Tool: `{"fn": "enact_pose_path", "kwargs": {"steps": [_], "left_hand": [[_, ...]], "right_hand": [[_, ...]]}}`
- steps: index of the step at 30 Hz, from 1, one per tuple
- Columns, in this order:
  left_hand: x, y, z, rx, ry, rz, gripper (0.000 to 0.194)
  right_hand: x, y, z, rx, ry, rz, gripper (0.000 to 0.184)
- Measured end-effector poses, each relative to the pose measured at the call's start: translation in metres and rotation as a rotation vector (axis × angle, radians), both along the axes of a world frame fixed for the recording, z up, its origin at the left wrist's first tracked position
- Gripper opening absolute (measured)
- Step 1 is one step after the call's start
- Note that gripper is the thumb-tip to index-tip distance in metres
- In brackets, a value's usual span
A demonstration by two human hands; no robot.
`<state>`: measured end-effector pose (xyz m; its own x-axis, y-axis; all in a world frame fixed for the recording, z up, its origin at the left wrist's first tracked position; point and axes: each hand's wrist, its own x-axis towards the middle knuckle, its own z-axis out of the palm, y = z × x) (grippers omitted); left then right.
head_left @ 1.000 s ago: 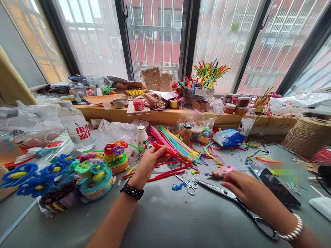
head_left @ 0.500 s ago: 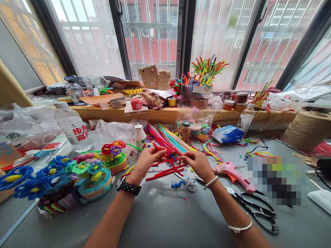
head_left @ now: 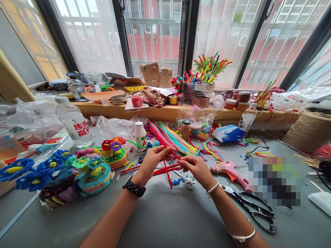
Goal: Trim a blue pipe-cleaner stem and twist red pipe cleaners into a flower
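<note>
My left hand (head_left: 154, 162) pinches a red pipe cleaner (head_left: 167, 175), one length of which slants down toward the table. My right hand (head_left: 197, 168) pinches close beside it, with red fuzz showing between the two sets of fingertips. The exact join at the fingertips is too small to make out. Just below lie small scissors (head_left: 190, 182) and a heap of blue fuzzy scraps (head_left: 178, 181). Behind the hands spreads a bundle of pink, white and turquoise pipe cleaners (head_left: 170, 136). More red stems lie on the table beneath the left hand.
Pipe-cleaner flowers (head_left: 53, 165) and a round coiled pot (head_left: 95, 181) stand at left. To the right are a pink glue gun (head_left: 232, 172), large black scissors (head_left: 254, 208) and a twine spool (head_left: 307, 132). Bottles, including a small white one (head_left: 140, 134), stand farther back.
My hands have come closer together, the right one moving left and slightly down. A red pipe cleaner now slants down below my left hand. The view has shifted slightly.
</note>
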<state>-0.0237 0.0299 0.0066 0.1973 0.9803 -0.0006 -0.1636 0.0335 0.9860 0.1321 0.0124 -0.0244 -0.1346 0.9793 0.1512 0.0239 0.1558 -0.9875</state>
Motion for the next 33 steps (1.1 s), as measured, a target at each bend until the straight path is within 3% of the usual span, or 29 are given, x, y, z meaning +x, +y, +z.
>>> {"fn": "enact_pose_path", "kwargs": {"steps": [5,9,12,15,21,28,33], "left_hand": [[-0.006,0.006,-0.002,-0.028,-0.103,0.146,0.019],[-0.008,0.007,0.002,-0.043,-0.074,0.163,0.017],[-0.006,0.006,0.001,-0.077,-0.068,0.163,0.017],[-0.003,0.006,-0.005,-0.095,-0.051,0.122,0.018],[0.0,0.009,-0.018,-0.088,0.085,-0.004,0.02],[-0.002,0.008,-0.015,-0.053,0.12,-0.057,0.019],[-0.003,0.006,-0.012,-0.094,0.144,-0.173,0.026]], "right_hand": [[0.008,0.006,-0.004,-0.032,0.162,-0.135,0.017],[0.016,0.006,-0.006,-0.052,0.258,-0.189,0.018],[0.019,0.006,-0.005,-0.087,0.452,-0.167,0.019],[0.02,0.008,-0.006,-0.139,0.64,-0.137,0.018],[0.017,0.009,-0.01,-0.143,0.673,-0.156,0.013],[0.016,0.009,-0.012,-0.158,0.708,-0.203,0.017],[0.013,0.01,-0.014,-0.128,0.705,-0.335,0.018]]}}
